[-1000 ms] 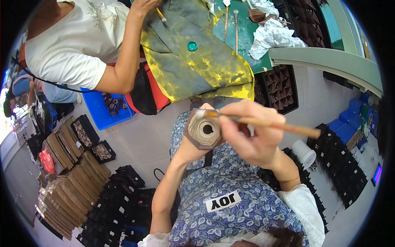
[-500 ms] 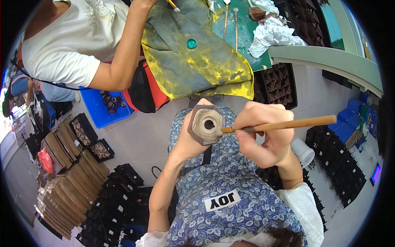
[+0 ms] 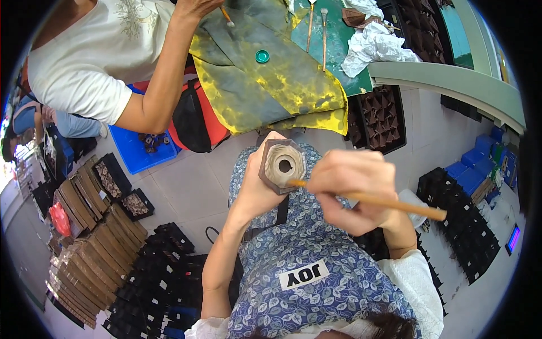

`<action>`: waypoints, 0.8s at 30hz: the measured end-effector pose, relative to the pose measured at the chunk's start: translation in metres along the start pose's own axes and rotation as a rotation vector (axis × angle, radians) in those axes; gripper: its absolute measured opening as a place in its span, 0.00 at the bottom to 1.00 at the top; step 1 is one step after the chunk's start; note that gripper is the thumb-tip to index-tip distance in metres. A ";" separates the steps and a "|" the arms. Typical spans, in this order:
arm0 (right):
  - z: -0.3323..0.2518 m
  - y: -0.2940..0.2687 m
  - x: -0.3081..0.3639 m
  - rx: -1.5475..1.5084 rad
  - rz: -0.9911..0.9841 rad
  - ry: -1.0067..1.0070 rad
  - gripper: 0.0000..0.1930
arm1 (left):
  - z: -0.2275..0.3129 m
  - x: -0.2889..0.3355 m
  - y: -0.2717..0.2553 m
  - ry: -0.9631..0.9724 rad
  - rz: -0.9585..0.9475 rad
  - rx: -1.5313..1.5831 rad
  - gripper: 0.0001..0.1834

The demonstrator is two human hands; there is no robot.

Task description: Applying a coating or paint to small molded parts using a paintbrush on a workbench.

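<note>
My left hand is wrapped round a brown faceted hollow piece, its open end facing up. Inside, its walls are pale and stepped, with a dark round hole at the centre. My right hand, slightly blurred, pinches a paintbrush with a wooden handle. The brush reaches leftward to the near right part of the piece's opening. Its bristles are hard to make out against the pale inside. Both hands are above my lap, over a blue leaf-patterned apron.
Ahead is a table with a grey-yellow cloth, a green cap, a spare brush and crumpled white paper. A co-worker's arm holds another brush. Nearby are a tray of brown pieces and a blue bin.
My right hand has turned, swinging the brush handle's end down and left; the brush tip has moved left into the opening. The piece has shifted slightly up. The co-worker's arm has moved left.
</note>
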State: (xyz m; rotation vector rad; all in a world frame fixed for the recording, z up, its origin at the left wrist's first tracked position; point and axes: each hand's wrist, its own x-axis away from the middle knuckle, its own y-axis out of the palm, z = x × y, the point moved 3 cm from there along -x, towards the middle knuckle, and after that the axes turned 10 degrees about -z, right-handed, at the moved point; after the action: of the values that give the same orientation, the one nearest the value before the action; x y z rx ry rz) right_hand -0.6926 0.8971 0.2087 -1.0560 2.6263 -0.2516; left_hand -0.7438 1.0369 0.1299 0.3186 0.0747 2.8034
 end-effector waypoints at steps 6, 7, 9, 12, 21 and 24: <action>0.003 -0.016 0.009 0.192 0.143 0.238 0.08 | 0.003 0.003 0.001 0.036 0.134 -0.089 0.21; 0.004 -0.015 0.009 0.162 0.194 0.111 0.08 | 0.003 0.003 0.002 0.061 0.138 -0.103 0.23; 0.000 -0.005 0.009 0.070 0.101 0.129 0.08 | -0.001 0.004 0.000 0.084 0.106 -0.042 0.23; 0.011 -0.009 0.009 0.160 0.141 0.104 0.06 | -0.004 0.004 0.001 0.077 0.053 0.012 0.23; 0.013 -0.014 0.011 0.135 0.236 0.200 0.06 | -0.005 0.005 0.002 0.015 -0.004 0.056 0.23; 0.006 -0.017 0.009 0.071 0.169 0.229 0.05 | -0.009 0.004 0.003 0.023 0.022 0.100 0.23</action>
State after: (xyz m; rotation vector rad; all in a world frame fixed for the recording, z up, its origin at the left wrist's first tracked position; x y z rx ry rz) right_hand -0.6851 0.8785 0.2056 -0.8197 2.8654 -0.4472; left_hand -0.7508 1.0349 0.1224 0.3128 0.2187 2.8305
